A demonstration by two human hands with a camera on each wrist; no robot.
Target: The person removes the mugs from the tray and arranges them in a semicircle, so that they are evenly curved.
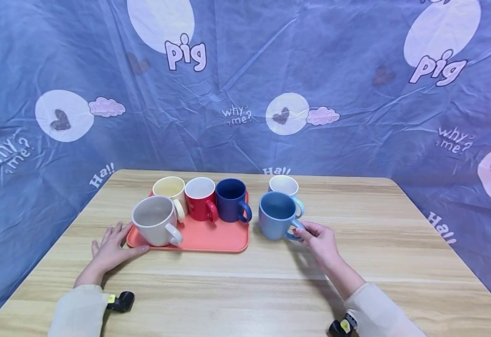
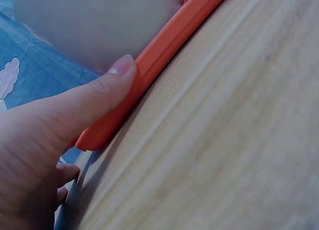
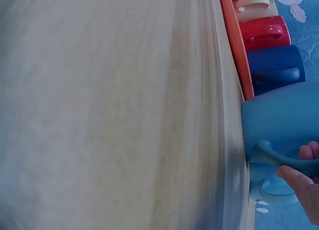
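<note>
My right hand (image 1: pixel 322 243) pinches the handle of a greyish-blue mug (image 1: pixel 275 225), right of the coral tray (image 1: pixel 213 238). The mug is upright; whether its base touches the table I cannot tell. Behind it, partly hidden, stands a light blue mug (image 1: pixel 299 207) with a white inside. My left hand (image 1: pixel 109 250) is at the tray's front left corner, fingers spread and thumb (image 2: pixel 112 85) against the rim. On the tray a large pale grey mug (image 1: pixel 153 230) stands in front, with a cream mug (image 1: pixel 170 188), a red mug (image 1: pixel 198 206) and a navy mug (image 1: pixel 230 207) behind.
All of this is on a wood-grain table (image 1: pixel 211 295). A blue printed cloth (image 1: pixel 237 84) hangs behind and beside it. Each wrist carries a small black camera, the left one (image 1: pixel 123 302) close to the tabletop. Handles of the tray mugs point right and forward.
</note>
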